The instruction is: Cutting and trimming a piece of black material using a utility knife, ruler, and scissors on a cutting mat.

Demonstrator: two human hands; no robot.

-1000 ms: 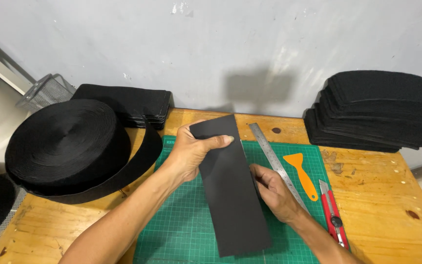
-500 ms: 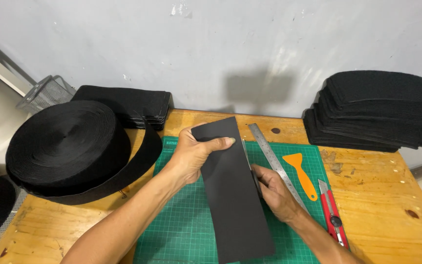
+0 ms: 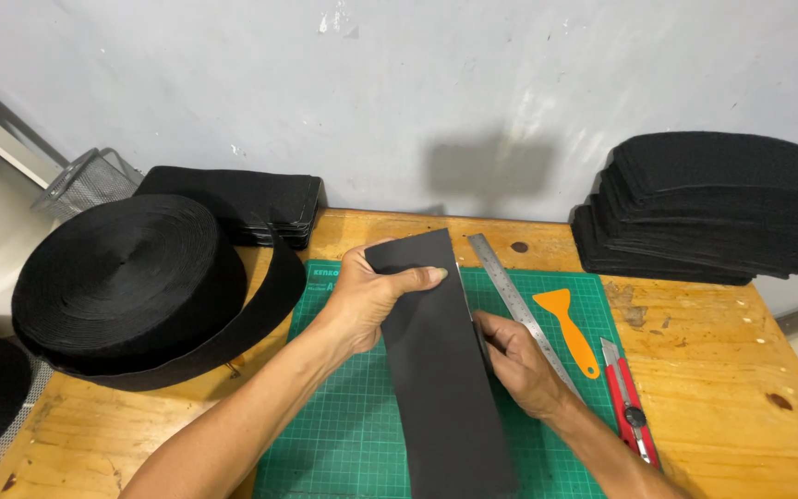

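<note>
**Strip axis vs. hands: long axis runs away from the body, one hand on each long edge**

Black strip (image 3: 441, 370) lies lengthwise on the green cutting mat (image 3: 344, 425), far end toward the wall, near end running out of the bottom of the frame. It leans slightly: far end a bit left, near end a bit right.

Left hand (image 3: 376, 300) sits at the far end on the strip's left edge. It is closed around that edge, thumb lying across the top face, fingers curled underneath, so the far end looks lifted a little off the mat.

Right hand (image 3: 514, 360) is just beside the right long edge, about mid-length. Fingers are bent and tucked against or under the edge; I cannot tell whether they pinch it or only press.

Left hand is nearer the far end; right hand is nearer the middle and the tools.

Steel ruler (image 3: 519, 305) lies just right of the strip, roughly parallel to it, touching or passing under the right hand. Orange scraper (image 3: 570, 328) and red utility knife (image 3: 628, 402) are further right, apart from both hands.

Big black roll (image 3: 131, 277) is on the left of the wooden bench (image 3: 722, 370), and a stack of black cut pieces (image 3: 713, 208) is far right.
</note>
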